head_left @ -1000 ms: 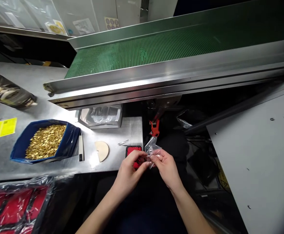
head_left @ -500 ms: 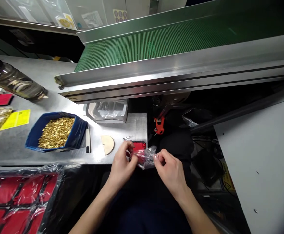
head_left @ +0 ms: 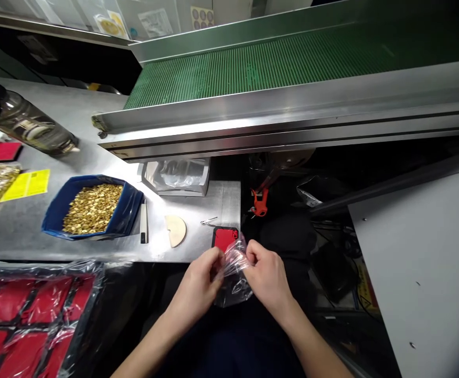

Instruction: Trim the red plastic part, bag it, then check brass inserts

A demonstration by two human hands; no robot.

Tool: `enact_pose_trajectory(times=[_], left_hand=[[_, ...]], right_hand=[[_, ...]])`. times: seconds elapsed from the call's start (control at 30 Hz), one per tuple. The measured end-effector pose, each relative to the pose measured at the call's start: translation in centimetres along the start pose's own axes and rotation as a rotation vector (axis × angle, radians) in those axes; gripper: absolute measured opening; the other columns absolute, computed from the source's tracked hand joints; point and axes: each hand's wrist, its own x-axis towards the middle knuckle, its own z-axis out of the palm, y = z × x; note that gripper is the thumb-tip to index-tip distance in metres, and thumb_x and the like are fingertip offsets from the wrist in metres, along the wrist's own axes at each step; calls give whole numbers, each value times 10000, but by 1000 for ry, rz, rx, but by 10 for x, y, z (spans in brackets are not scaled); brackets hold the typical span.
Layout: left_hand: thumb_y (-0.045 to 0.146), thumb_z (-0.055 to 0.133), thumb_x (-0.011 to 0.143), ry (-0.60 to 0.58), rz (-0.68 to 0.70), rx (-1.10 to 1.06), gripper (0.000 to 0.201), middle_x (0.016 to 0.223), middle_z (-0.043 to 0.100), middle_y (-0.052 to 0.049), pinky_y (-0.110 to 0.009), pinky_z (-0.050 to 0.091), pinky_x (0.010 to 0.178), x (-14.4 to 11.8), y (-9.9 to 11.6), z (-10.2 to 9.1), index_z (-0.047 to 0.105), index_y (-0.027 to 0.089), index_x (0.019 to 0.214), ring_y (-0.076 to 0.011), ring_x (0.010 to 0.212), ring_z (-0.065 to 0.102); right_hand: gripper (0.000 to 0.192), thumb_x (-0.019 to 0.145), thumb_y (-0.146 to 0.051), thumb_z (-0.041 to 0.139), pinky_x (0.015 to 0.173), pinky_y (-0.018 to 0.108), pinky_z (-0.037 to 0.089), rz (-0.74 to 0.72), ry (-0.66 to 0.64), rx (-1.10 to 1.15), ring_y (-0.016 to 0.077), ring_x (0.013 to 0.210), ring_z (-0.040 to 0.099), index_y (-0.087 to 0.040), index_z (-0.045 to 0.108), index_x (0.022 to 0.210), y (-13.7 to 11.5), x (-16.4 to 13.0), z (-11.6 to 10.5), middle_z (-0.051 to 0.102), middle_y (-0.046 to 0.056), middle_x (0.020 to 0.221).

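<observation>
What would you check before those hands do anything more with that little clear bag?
1. Both hands on the clear bag: ok, left hand and right hand pinch its top.
2. Bag mouth open: cannot tell.
3. Anything inside the bag: cannot tell.
4. Red case within reach: ok, at the table edge just beyond the hands.
5. Blue tray of gold parts upright: ok.

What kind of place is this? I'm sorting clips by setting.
Probably a factory packing station: a green ribbed conveyor belt, a blue tray of small gold parts, and both hands holding a clear plastic bag.
</observation>
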Motion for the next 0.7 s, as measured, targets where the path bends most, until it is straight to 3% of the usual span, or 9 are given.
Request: enact_pose_trajectory(times=[0.07, 0.13, 0.2, 0.23, 0.33, 0.43, 0.57, 0.7], left_hand=[[214, 644, 875, -83, -107, -97, 126, 742, 501, 43, -262, 359, 637, -16, -16, -11, 533, 219, 816, -141, 688, 447], [325, 726, 854, -91, -228, -235, 225, 729, 466, 57, -243, 348, 614, -31, -36, -26, 534, 212, 822, -126, 666, 419], [426, 765, 834, 2, -331, -344, 324, 724, 448, 67, -222, 328, 580, -45, -55, -40, 525, 208, 836, -108, 636, 397], [468, 770, 830, 76, -368, -381, 362, 714, 442, 73, -209, 311, 560, -51, -63, -45, 520, 206, 844, -98, 614, 383], [545, 783, 815, 262, -424, -449, 435, 658, 418, 101, -181, 259, 507, -59, -76, -50, 513, 212, 891, -67, 538, 327], [549, 801, 800, 338, -398, -493, 469, 632, 455, 114, -175, 255, 468, -53, -74, -43, 504, 236, 983, -61, 486, 322], [570, 738, 849, 423, -344, -394, 407, 570, 423, 113, -188, 232, 441, -36, -64, -32, 531, 232, 942, -68, 453, 304], [558, 696, 880, 465, -301, -238, 376, 614, 483, 62, -213, 296, 478, -24, -57, -23, 583, 208, 799, -97, 514, 384]], right_hand=[[150, 884, -336, 711, 684, 259, 451, -61, -200, 194, 157, 733, 619, -247, 596, 849, 4, 0, -6, 641, -40, 797], [315, 795, -341, 814, 787, 257, 507, -121, -438, 386, 168, 894, 668, -266, 649, 1053, 17, -5, -5, 698, -20, 1016], [344, 835, -442, 791, 731, 252, 530, 11, -587, 573, 153, 820, 687, -238, 672, 1085, 32, -14, 8, 723, 7, 998], [335, 885, -499, 738, 665, 237, 524, 137, -597, 683, 131, 726, 679, -215, 683, 1055, 38, -18, 19, 733, 14, 941], [483, 876, -616, 726, 580, 197, 528, 515, -480, 1106, 86, 628, 670, -171, 695, 1061, 41, -24, 59, 768, 77, 1030], [562, 733, -570, 886, 525, 157, 528, 731, -296, 1418, 71, 637, 677, -167, 717, 1086, 31, -16, 90, 755, 120, 1180], [512, 698, -506, 926, 449, 132, 487, 726, -79, 1434, 71, 600, 673, -189, 731, 1050, 25, -3, 98, 762, 66, 1071], [495, 791, -522, 851, 564, 194, 562, 487, 69, 1218, 165, 768, 757, -180, 728, 1127, 31, -11, 68, 765, 71, 1068]])
